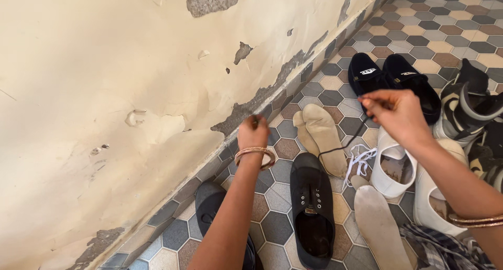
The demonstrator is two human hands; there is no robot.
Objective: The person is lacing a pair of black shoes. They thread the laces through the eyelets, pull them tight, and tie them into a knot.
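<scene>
two small white rectangular labels (368, 71) sit on the insoles of the pair of black slip-on shoes (394, 81) standing on the tiled floor near the wall, one label inside each shoe, and no packages, signs or screens show anywhere else.

One head-worn view, looking steeply down and forward from above the person's arms. Faces a tiled floor (419, 34) where it meets a peeling wall (105, 92); wall fills the left half, running diagonally to upper right. Close range: both forearms enter from the bottom edge, left hand (253, 133) and right hand (396, 112) mid-frame, shoes (312, 207) directly beneath. Frame tilted.
</scene>
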